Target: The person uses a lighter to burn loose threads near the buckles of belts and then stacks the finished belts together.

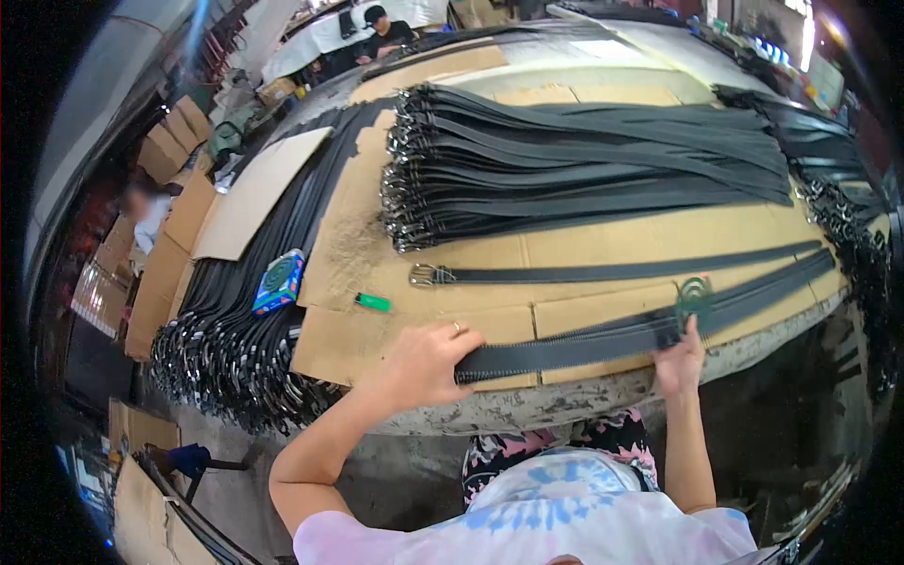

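My left hand (424, 365) is closed round the left end of a stack of black belt straps (565, 350) at the table's front edge. My right hand (680, 363) grips the same straps farther right, its thumb near a green coil (695, 299) that lies over them. Just behind the stack lies a single black belt (603, 274) with a metal buckle (431, 274) at its left end. A green lighter (373, 302) rests on the cardboard (348, 344) behind my left hand.
A large pile of buckled black belts (584, 160) covers the back middle. More belts (254, 330) hang over the left edge, with a blue box (280, 282) on them. Other belts (838, 198) lie at the right. A person (384, 36) is at the far end; another (149, 217) is at the left.
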Action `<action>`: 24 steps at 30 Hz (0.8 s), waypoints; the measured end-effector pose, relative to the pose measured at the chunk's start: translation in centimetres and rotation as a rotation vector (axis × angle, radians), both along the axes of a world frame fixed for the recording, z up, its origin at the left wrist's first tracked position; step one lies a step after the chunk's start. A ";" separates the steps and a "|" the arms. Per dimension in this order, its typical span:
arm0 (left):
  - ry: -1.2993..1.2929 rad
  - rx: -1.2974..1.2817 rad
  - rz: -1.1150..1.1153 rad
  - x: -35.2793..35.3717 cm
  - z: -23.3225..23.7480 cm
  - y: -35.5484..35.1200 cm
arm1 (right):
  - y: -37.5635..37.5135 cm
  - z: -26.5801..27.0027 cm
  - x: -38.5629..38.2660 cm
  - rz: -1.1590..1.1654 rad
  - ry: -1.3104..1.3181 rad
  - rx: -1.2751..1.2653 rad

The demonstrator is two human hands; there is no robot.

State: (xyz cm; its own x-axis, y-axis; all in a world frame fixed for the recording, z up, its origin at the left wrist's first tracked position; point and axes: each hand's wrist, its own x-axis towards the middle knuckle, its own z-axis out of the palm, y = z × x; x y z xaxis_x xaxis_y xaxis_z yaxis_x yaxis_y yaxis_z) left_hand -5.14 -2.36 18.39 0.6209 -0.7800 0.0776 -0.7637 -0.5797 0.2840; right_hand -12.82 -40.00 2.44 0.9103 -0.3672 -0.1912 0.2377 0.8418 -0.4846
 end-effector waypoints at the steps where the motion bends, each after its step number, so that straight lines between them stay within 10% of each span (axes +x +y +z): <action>1: -0.014 0.024 0.015 -0.7 1.2 0.1 | -1.6 -0.3 0.8 -0.117 -0.005 -0.029; 8: -0.076 0.139 0.085 1.9 4.0 4.8 | -22.9 -0.5 1.4 -0.497 -0.235 -0.359; 18: -0.148 0.097 0.072 12.0 1.1 5.5 | -42.7 7.2 -2.8 -0.836 0.145 -0.369; 21: -0.060 0.127 0.073 15.6 -0.5 4.4 | -43.2 10.0 -0.9 -0.914 0.192 -0.888; 24: -0.052 0.133 0.080 18.8 -1.0 3.0 | -35.2 16.4 3.9 -1.324 0.041 -2.133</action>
State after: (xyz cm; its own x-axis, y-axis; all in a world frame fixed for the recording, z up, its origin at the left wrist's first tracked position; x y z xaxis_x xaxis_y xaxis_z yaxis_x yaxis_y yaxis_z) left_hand 13.63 0.60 17.40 0.6795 -0.7336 0.0107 -0.7251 -0.6693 0.1621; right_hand -8.95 -75.16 18.87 0.1906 -0.1021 0.9763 -0.0386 -0.9946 -0.0964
